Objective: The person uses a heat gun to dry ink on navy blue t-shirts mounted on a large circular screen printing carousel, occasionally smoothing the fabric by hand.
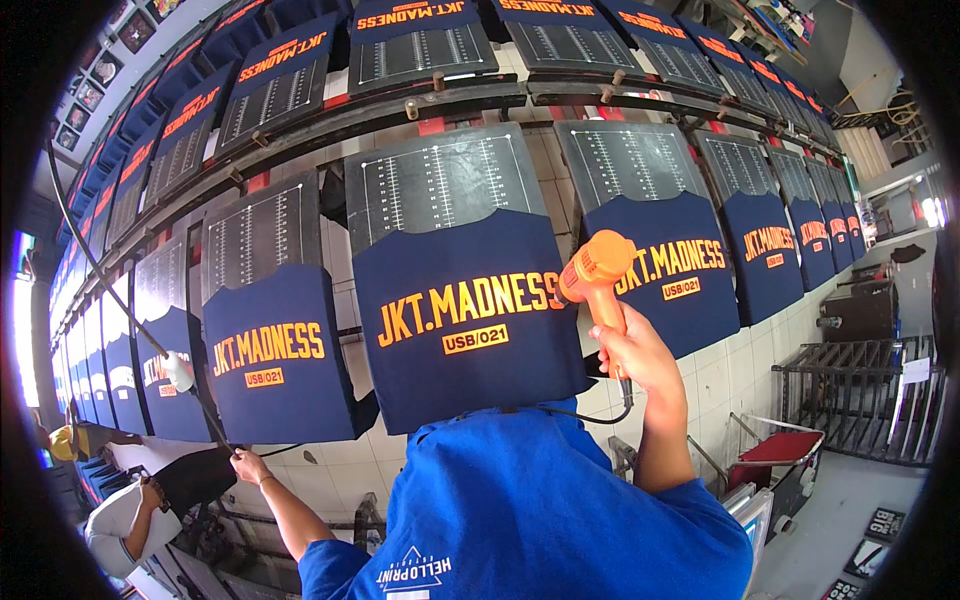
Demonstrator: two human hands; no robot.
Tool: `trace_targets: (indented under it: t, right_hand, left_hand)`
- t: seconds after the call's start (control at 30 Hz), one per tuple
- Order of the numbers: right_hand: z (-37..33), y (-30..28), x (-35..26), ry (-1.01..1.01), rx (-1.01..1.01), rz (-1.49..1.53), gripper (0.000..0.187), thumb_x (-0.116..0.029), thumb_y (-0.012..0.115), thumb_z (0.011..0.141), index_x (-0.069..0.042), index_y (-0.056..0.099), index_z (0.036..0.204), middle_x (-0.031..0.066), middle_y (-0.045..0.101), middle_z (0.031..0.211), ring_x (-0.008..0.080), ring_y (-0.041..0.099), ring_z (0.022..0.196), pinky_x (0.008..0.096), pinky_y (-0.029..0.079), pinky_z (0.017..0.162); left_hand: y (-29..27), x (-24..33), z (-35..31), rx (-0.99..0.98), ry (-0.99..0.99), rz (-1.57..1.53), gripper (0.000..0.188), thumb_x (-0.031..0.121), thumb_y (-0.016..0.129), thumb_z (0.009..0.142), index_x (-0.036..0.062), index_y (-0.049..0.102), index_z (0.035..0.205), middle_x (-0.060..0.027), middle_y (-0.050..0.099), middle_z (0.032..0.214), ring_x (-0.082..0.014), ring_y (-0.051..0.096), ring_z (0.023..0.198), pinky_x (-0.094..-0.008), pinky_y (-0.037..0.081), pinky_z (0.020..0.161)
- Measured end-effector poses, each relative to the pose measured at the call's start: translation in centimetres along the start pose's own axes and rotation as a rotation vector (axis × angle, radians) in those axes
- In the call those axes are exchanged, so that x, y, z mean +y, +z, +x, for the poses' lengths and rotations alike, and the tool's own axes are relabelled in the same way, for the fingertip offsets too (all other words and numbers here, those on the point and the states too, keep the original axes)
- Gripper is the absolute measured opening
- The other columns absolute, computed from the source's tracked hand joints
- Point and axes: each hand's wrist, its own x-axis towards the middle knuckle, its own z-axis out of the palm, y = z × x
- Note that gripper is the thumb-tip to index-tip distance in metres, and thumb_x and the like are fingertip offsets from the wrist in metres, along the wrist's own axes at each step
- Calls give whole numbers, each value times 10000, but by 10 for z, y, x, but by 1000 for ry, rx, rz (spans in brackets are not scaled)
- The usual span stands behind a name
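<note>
My right hand (640, 352) is closed around the handle of an orange heat gun (597, 268). Its nozzle points left, over the right end of the orange lettering on a navy shirt (470, 375) straight in front of me. This shirt lies flat on a black platen (445, 175) marked with white scales. Out to the left, my left hand (247, 466) grips a black cable (108, 288), which slants up past a white connector (180, 372). Near that hand is another navy shirt (265, 350) with orange print. The heat gun's cord (600, 418) loops down behind my blue shirt.
More platens (655, 165) with printed navy shirts stretch to both sides, and a second row (420, 50) stands beyond a dark rail (430, 108). Another person (130, 525) is at lower left. A red-seated chair (775, 450) and a black metal rack (860, 395) stand at right.
</note>
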Motion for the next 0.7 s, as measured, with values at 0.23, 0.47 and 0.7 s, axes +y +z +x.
trace_targets:
  t: [0.23, 0.47, 0.7]
  right_hand:
    - [-11, 1, 13, -34, -37, 82, 294, -136, 595, 898, -13, 471, 1134, 27, 529, 781, 101, 564, 596, 262, 500, 494]
    - [0, 13, 4, -1, -142, 3, 325, -108, 588, 887, -2, 489, 1178, 28, 545, 846, 92, 549, 603, 261, 510, 522]
    - [19, 17, -6, -74, -157, -24, 375, -108, 577, 896, 10, 460, 1233, 22, 521, 820, 89, 545, 603, 261, 514, 521]
  left_hand:
    - [0, -7, -12, -22, -8, -54, 410, 358, 462, 940, 16, 612, 1109, -192, 651, 1118, -386, 613, 1014, -459, 471, 873]
    - [-12, 8, -44, -112, -148, -256, 406, 340, 463, 947, 22, 589, 1165, -180, 645, 1155, -359, 617, 1030, -436, 475, 900]
    - [-13, -20, -40, -48, -100, -252, 400, 333, 462, 950, 20, 595, 1160, -181, 654, 1133, -360, 623, 1009, -445, 477, 879]
